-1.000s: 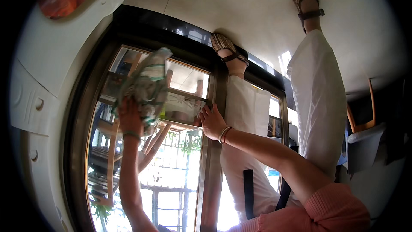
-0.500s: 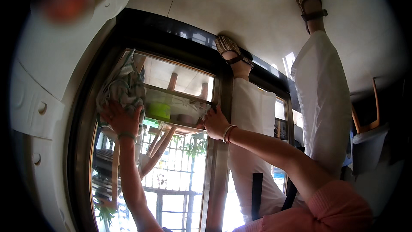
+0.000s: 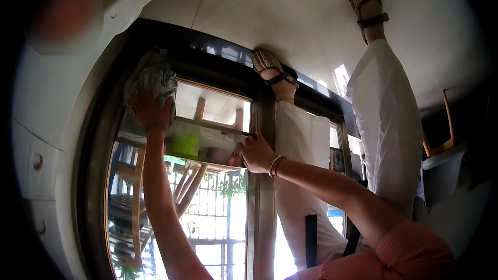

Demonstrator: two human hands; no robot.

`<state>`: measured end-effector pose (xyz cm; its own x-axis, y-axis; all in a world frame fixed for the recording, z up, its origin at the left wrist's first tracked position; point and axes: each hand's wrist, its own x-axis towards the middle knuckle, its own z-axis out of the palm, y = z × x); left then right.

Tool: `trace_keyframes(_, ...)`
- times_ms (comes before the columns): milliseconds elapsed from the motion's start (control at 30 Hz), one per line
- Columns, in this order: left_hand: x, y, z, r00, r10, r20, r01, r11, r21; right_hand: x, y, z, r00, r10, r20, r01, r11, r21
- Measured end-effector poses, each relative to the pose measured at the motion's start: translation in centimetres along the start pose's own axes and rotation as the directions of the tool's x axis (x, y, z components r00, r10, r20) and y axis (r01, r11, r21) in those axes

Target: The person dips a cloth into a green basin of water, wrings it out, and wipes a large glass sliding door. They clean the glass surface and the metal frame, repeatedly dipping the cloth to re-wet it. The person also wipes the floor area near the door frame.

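My left hand presses a crumpled pale, striped cloth onto the corner of a glass panel, where the glass meets its dark metal frame. The fingers lie over the cloth, with the thumb set apart. My right hand is bent at the edge of the frame's upright, its fingers curled around that edge, some of their tips hidden. A bracelet sits at the right wrist. In the glass show a lime-green object, wooden legs and a barred window; I cannot tell whether these are reflected or behind it.
A white moulded unit runs along the left side. My white-trousered legs stand to the right, with one woven shoe close to the dark sill. Beyond lies pale tiled floor. A grey chair stands at far right.
My left hand has pushed the cloth farther up into the corner and onto the frame, bunching it. The right hand stays at the upright. The whole view has shifted slightly.
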<state>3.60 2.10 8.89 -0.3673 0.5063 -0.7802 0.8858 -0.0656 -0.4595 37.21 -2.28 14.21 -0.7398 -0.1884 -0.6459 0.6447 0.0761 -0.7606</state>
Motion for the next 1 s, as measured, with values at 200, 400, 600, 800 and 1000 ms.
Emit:
trace_keyframes(200, 2.9, 3.0, 2.6, 0.999, 0.025, 0.042, -0.025, 1.0, 0.005, 0.0, -0.5, 0.6, 1.0, 0.016, -0.015, -0.015, 0.999, 0.044)
trace_keyframes(400, 2.9, 6.6, 1.4, 0.992, 0.058, 0.112, -0.05, 0.996, -0.073, 0.0, -0.5, 0.6, 0.997, 0.079, 0.013, -0.079, 0.997, -0.008)
trace_keyframes(600, -0.4, 10.2, 3.4, 0.978, 0.173, 0.113, -0.167, 0.984, -0.061, -0.6, -0.7, 0.6, 0.998, 0.063, 0.009, -0.062, 0.996, -0.071)
trace_keyframes(800, -6.5, 17.7, 3.8, 0.891, 0.404, 0.205, -0.356, 0.904, -0.235, -0.7, -0.3, 0.6, 0.998, 0.056, -0.034, -0.056, 0.998, 0.01)
trace_keyframes(1000, -10.8, 20.2, 5.2, 0.818, 0.55, 0.169, -0.451, 0.795, -0.406, -0.6, -0.5, 1.8, 0.99, 0.042, -0.132, -0.047, 0.998, -0.031)
